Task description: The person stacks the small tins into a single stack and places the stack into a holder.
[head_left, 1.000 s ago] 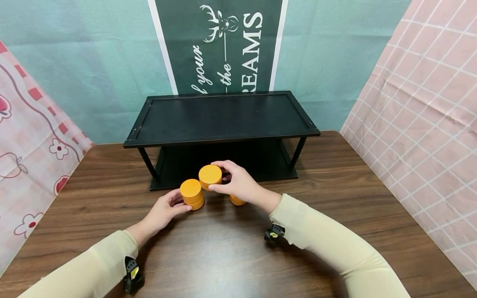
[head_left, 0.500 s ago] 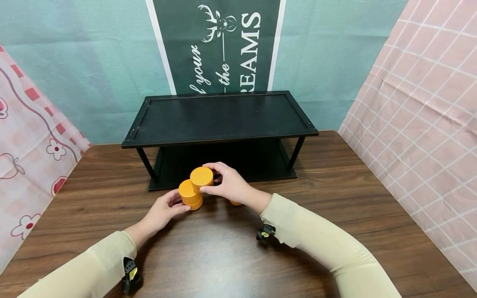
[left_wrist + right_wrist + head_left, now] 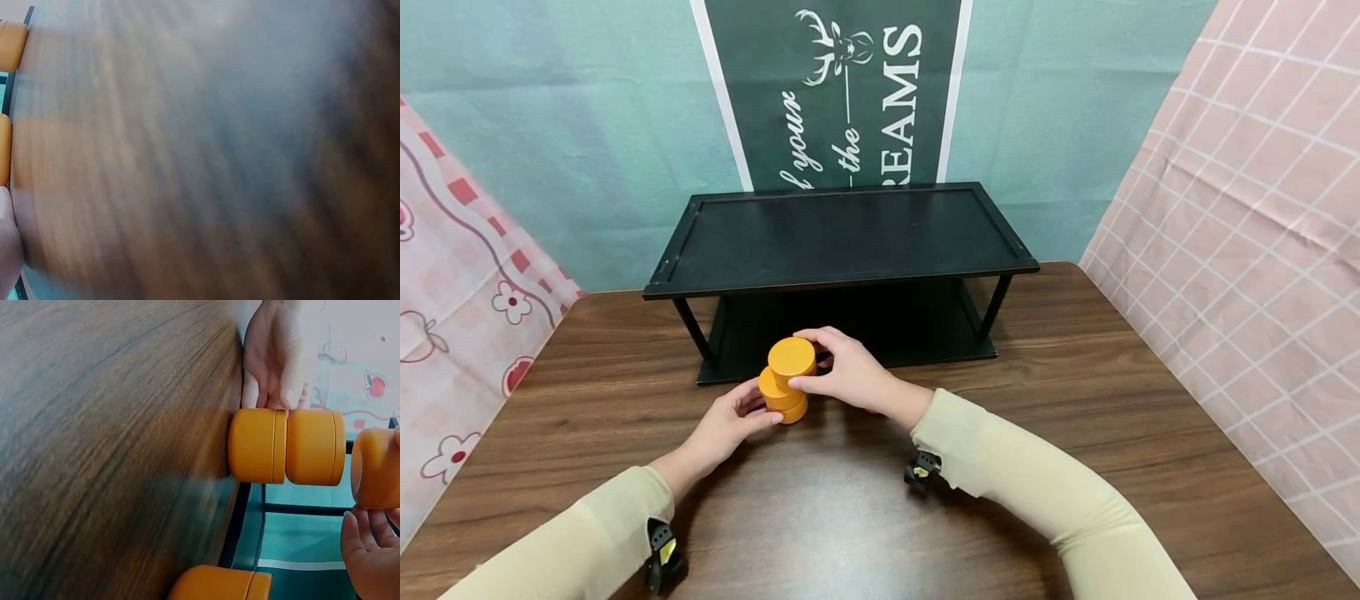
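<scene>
Two orange lidded jars are stacked on the wooden table: the lower jar (image 3: 253, 447) bears the upper jar (image 3: 312, 449). My left hand (image 3: 733, 421) holds the lower part of this stack, thumb in front and fingers behind. Just above the stack, my right hand (image 3: 850, 371) grips a third orange jar (image 3: 792, 358) by its side. In the right wrist view a gap shows between the held jar and the upper jar's lid. Another orange jar (image 3: 219, 584) stands on the table, mostly hidden behind my right wrist in the head view.
A black two-tier rack (image 3: 842, 237) stands right behind the jars, its lower shelf (image 3: 895, 325) close to my right fingers. The brown wooden table (image 3: 820, 517) reaches toward me. Patterned cloths hang at the back and both sides.
My right hand has carried its jar leftward, from beside the stack to over it. The left hand stays at the stack. My right wrist now covers more of the separate jar.
</scene>
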`<state>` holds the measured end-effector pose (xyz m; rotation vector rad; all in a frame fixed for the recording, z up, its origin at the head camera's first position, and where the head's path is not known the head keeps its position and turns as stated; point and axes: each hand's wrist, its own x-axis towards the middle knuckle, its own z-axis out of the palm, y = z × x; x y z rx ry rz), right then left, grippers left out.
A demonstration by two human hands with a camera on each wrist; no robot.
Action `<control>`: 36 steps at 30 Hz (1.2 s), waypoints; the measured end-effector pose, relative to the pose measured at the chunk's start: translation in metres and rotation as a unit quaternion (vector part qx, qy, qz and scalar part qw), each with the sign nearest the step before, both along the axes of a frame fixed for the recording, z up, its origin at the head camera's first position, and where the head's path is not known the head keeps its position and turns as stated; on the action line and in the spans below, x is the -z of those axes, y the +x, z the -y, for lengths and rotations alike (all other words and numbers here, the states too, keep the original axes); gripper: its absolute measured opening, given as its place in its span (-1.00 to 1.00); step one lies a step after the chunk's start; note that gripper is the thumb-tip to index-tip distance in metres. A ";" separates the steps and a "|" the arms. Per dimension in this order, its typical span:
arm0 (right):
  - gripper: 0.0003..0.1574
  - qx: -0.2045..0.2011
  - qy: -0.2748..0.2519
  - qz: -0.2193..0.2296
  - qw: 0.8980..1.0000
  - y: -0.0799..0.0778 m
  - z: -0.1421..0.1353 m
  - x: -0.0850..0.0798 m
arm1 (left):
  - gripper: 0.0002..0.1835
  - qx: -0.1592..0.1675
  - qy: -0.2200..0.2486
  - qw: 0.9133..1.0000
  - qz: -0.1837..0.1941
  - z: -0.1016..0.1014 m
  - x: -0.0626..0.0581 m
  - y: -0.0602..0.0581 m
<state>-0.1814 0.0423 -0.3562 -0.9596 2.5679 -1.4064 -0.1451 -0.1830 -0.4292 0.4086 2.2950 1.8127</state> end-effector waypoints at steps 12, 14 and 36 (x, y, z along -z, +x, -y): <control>-0.26 -0.001 0.007 -0.009 1.000 -0.001 0.010 0.004 | -0.43 0.000 -0.024 1.000 -0.008 0.000 0.000 0.001; -0.25 -0.002 0.009 -0.009 1.000 -0.001 0.012 0.005 | -0.43 0.000 -0.023 1.000 -0.009 0.000 0.000 0.001; -0.21 -0.006 0.026 0.001 1.000 -0.001 0.016 0.007 | -0.45 -0.005 -0.029 0.999 -0.022 -0.001 -0.002 0.002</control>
